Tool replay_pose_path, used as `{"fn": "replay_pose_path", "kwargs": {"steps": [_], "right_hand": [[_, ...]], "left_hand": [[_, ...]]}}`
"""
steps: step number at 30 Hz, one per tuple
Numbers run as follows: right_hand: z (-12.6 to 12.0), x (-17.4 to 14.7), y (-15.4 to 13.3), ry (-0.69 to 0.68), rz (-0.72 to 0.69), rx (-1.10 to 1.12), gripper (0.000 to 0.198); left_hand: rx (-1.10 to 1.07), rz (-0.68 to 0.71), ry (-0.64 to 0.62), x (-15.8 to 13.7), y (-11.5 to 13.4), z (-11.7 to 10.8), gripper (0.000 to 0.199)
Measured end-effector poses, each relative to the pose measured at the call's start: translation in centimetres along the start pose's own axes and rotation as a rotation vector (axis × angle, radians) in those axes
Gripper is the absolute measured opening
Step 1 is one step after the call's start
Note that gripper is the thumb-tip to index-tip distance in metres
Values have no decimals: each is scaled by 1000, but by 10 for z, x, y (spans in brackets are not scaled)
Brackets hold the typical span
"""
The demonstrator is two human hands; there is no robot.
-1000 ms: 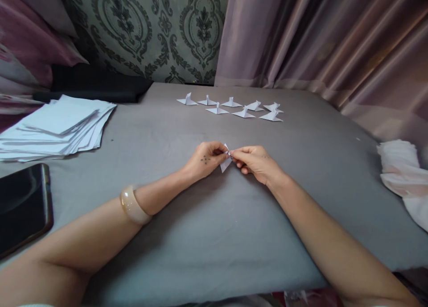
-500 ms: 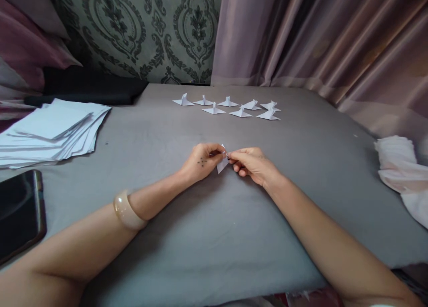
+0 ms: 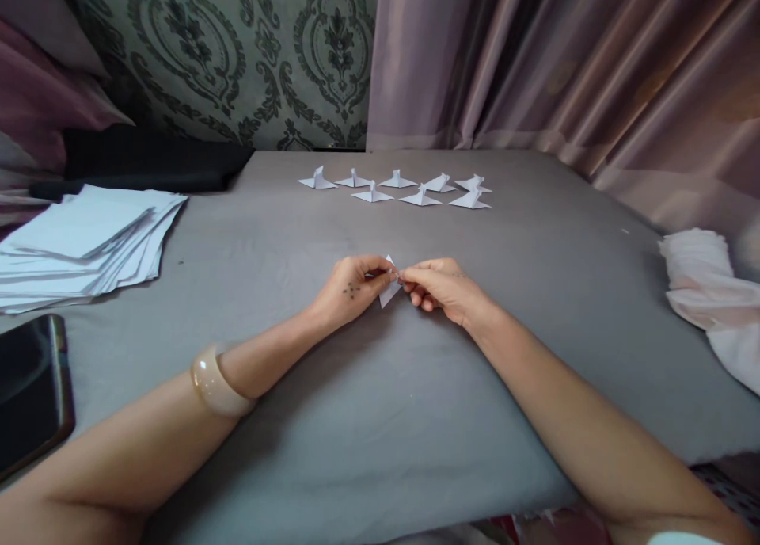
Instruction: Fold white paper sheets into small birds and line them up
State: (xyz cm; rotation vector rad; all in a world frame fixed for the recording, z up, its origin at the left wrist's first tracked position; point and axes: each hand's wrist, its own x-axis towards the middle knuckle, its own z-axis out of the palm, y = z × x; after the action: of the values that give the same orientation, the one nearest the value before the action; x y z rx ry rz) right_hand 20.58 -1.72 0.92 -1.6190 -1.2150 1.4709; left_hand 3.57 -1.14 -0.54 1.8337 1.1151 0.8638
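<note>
A small white folded paper figure (image 3: 389,294) is pinched between both hands over the middle of the table. My left hand (image 3: 354,290) grips it from the left with thumb and forefinger. From the right, my right hand (image 3: 444,288) pinches its edge with thumb and forefinger, the other fingers curled beneath. The fingertips nearly meet and hide the middle of the paper; one pointed corner shows below and another above. Beyond the hands stand several finished-looking origami birds (image 3: 420,197) of white paper, in two loose rows.
A stack of white paper sheets (image 3: 83,228) lies at the left, with a black phone (image 3: 32,394) nearer me. Behind the stack is folded black cloth (image 3: 148,161). White fabric (image 3: 701,272) is bunched at the right edge of the grey-covered table (image 3: 534,244). Curtains hang behind.
The view has shifted slightly, moving the scene a little left in the picture. Both hands keep their pinch on the folded paper, with the fingertips barely changed.
</note>
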Motion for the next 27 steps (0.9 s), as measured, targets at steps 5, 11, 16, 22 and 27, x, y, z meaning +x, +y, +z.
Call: {"fn": "replay_pose_path", "kwargs": {"steps": [5,11,16,22,27], "right_hand": [[0,0,0,-10,-4,-4,14],[-5,-1,4,-34,-25,-42,15],[-9,-7,7,53,-183,-202,17],[-5,-12,6,78,-385,-424,24],[-4,-14,2,114,-423,-475,20]], "left_hand": [[-8,-30,-1,0,2,0,21],[-188,-101,-10,0,6,-1,19],[-269,-156,14,0,6,-1,15],[-289,-144,12,0,5,-1,17],[-290,-154,3,-1,8,-1,17]]}}
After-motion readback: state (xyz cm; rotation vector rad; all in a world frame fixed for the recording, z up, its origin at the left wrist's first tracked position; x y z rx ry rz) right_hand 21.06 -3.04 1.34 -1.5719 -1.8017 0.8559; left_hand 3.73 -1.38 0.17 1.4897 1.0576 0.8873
